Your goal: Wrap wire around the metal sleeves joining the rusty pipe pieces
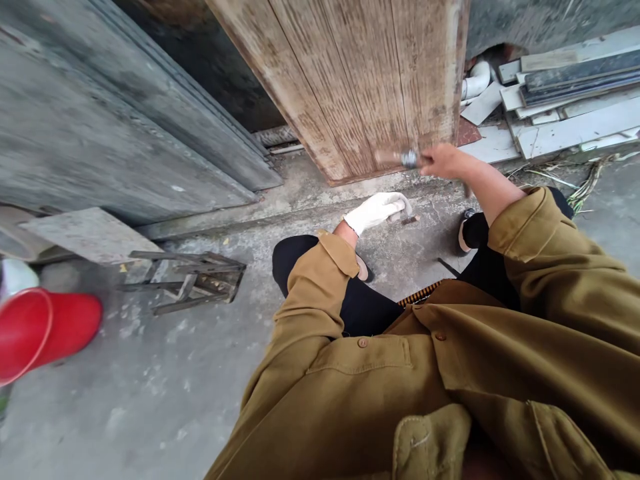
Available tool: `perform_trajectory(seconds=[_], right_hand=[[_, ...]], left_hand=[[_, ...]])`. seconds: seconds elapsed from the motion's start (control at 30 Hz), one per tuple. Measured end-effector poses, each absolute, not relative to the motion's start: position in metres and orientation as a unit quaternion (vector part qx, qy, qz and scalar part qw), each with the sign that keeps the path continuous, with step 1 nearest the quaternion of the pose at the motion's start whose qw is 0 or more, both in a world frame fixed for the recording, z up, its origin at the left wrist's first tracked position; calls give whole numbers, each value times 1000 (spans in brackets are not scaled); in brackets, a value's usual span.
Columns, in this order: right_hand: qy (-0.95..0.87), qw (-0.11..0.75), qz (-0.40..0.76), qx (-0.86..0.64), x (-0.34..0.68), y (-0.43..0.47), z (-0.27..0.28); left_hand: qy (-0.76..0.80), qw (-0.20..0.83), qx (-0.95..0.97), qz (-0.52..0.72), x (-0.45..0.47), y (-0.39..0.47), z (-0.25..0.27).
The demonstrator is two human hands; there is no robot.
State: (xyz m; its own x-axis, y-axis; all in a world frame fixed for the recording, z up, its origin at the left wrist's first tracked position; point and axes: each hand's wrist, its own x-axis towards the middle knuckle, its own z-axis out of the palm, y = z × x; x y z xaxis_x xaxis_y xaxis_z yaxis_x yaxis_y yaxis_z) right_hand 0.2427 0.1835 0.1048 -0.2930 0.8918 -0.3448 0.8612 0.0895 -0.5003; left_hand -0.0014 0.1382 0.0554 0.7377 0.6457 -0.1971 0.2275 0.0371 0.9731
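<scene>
My bare right hand (443, 162) is closed around a paintbrush (409, 159) with a shiny metal band. Its bristles are smeared by motion and lie over the lower edge of a worn wooden door panel (345, 87). The panel leans upright against the wall, its foot on a low concrete ledge. In a white glove, my left hand (377, 212) hangs over the ground below the panel with curled fingers. A small brown-ended piece (411, 219) shows at its fingertips; I cannot make out what it is.
At left, large grey boards (125, 120) lean by the wall. A wooden stool (195, 280) lies on the concrete floor near a red bucket (60, 327). Stacked tile and board offcuts (575, 100) and a white pipe elbow (477, 79) are at right, with dry stalks (593, 181) below.
</scene>
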Motion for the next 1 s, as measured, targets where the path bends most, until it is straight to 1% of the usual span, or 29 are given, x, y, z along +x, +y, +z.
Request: perform_trajectory(seconds=[0.03,0.1,0.13,0.17,0.2,0.33,0.43,0.5,0.63,0.7,0.73,0.77,0.8,0.87,0.9,0.93,0.97,1.0], right_hand=[[-748,-64,319,-579,241,183,103],[-745,-224,386,-496,240,180,100],[-734,-274,437,-442,240,178,101],[-725,-295,483,-391,240,176,102],[-723,-290,519,-350,240,175,104],[-744,-176,583,-276,246,178,111],[-750,-103,598,-263,253,181,112],[-751,-30,601,-273,257,181,113],[-732,124,571,-352,255,176,115],[-724,166,508,-436,251,176,114],[-723,167,462,-486,249,178,113],[-725,147,412,-533,247,180,111],[-732,106,358,-570,246,183,109],[-753,-29,286,-592,247,186,105],[-761,-112,289,-570,249,186,104],[-762,-191,323,-528,251,186,102],[-756,-251,383,-468,252,185,102],[-745,-283,456,-397,254,184,102]], left_hand=[[338,632,679,161,-2,139,55],[371,599,690,164,-5,143,50],[385,584,695,167,-7,145,47],[396,573,698,169,-10,147,45],[402,569,697,171,-12,150,42],[396,579,683,201,-18,158,38],[410,585,664,220,-14,158,36],[408,615,643,207,-10,155,34],[359,680,620,153,-2,141,35],[340,696,620,123,0,135,39],[329,699,625,111,0,133,41],[318,697,633,106,0,132,44],[313,689,645,108,-1,133,47],[327,652,671,134,-5,137,51],[345,626,683,152,-7,140,52],[364,599,693,168,-10,143,52],[381,576,701,178,-12,147,51],[392,561,705,187,-14,150,50]])
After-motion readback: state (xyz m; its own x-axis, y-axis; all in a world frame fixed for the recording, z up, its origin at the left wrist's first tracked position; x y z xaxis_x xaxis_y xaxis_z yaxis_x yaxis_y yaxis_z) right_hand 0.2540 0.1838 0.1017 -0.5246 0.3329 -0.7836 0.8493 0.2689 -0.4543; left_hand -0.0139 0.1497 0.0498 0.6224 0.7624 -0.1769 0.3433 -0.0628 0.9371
